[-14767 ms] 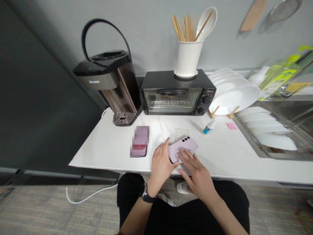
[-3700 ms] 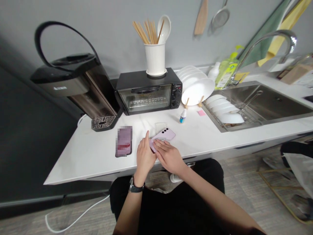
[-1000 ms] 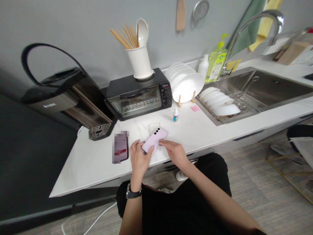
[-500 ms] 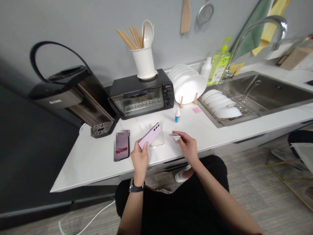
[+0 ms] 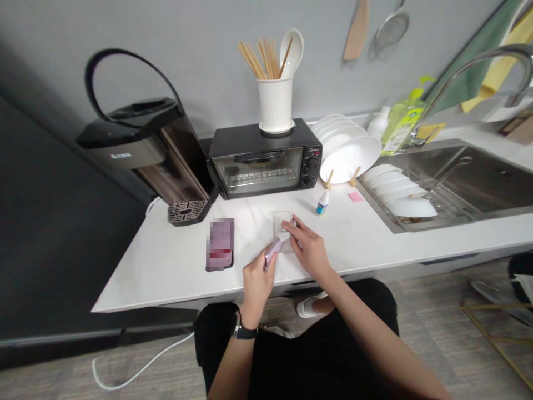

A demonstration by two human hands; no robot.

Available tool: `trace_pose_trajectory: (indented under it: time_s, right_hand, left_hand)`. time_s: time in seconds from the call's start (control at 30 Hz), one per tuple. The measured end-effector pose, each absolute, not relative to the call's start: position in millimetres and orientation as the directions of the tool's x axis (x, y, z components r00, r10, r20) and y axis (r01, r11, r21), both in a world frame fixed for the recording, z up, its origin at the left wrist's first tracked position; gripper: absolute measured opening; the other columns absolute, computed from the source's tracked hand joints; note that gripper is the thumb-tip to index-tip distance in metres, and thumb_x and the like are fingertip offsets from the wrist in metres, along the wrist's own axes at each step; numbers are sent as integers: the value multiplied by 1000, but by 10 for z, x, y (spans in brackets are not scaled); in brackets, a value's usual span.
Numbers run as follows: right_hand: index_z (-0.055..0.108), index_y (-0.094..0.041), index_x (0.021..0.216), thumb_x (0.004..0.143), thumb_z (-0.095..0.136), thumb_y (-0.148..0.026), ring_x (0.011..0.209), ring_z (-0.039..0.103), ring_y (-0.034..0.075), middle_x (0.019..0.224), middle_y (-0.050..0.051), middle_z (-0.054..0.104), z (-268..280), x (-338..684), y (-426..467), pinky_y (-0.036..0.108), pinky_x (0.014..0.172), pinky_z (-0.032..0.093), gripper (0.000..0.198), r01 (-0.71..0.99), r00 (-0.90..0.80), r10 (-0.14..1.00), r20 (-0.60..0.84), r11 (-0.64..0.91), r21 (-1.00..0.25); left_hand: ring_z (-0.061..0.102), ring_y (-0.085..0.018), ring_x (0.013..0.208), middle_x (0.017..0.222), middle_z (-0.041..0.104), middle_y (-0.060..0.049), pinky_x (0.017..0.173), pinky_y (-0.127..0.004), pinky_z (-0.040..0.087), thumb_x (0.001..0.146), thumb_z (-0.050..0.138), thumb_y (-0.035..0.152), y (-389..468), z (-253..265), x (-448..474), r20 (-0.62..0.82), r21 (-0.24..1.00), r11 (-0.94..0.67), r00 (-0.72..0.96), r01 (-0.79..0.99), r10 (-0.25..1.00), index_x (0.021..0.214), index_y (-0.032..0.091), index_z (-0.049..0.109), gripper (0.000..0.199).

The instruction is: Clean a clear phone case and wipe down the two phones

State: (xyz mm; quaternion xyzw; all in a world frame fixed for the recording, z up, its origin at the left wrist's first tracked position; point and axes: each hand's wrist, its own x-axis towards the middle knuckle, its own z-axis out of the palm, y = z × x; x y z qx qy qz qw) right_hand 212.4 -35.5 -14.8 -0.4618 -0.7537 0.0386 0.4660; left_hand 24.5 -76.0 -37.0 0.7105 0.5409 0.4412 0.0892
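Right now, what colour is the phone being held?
The held phone is pale purple, head view.

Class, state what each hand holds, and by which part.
Left hand: the lilac phone, by its near end. Right hand: a white wipe, against the phone; exact grip unclear.

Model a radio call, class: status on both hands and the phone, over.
Left hand: gripping lilac phone, tilted. Right hand: white wipe against phone. Transparent case flat on countertop, partly hidden behind phone. Small bottle upright, apart from both hands.
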Motion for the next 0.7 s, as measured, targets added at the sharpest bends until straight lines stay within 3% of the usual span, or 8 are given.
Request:
trace_pose_trajectory:
  time_s: [0.1,0.2,0.27,0.37,0.47,0.57,0.7]
  right_hand:
    - [66,-28,149,105,48,-5,146,63,25,141,4,79,-141,1967,-546,59,135,38,53,677,-275,658,701,650,-345]
    - [62,-28,153,108,49,-9,151,58,19,145,1,76,-105,1861,-707,48,141,25,50,617,-404,580,707,743,-257]
    - [62,-26,153,110,50,-12,152,56,17,146,1,75,-95,1869,-738,43,140,26,47,582,-468,532,706,787,-207]
    - [61,-23,154,108,52,-9,153,55,21,146,4,75,-110,2049,-639,50,138,32,48,621,-473,539,697,765,-171]
    - [64,-23,151,105,51,-3,153,55,26,145,7,75,-145,2332,-422,57,136,37,52,715,-386,639,665,663,-223]
    - [68,-25,149,103,50,-2,153,55,28,145,9,75,-169,2493,-259,55,136,39,55,759,-303,701,646,588,-281]
    - [64,-22,153,100,50,-3,153,56,29,148,9,73,-126,2306,-347,55,133,45,58,749,-290,702,651,590,-302]
  left_hand:
    - [83,-27,72,90,87,-11,67,-35,66,103,62,28,-758,-395,221,551,572,-417,45,706,833,116,22,80,23]
    - [77,-27,59,70,80,-10,58,-37,62,97,57,17,-747,-427,194,558,543,-418,59,729,828,94,26,79,24]
    - [76,-28,58,67,78,-10,56,-37,61,94,55,14,-739,-432,188,561,533,-424,69,732,825,85,27,77,27]
    - [79,-27,64,79,83,-10,59,-35,62,97,56,17,-739,-396,204,551,545,-430,79,720,831,102,23,79,24]
    - [82,-25,75,95,87,-11,67,-33,64,104,58,25,-752,-329,239,527,567,-425,86,706,845,120,21,77,25]
    - [82,-24,74,95,87,-11,69,-31,62,107,59,32,-758,-283,271,509,569,-405,79,716,857,120,22,77,24]
    - [80,-23,68,88,86,-10,63,-29,59,106,61,34,-739,-296,288,546,537,-406,62,740,836,116,20,76,23]
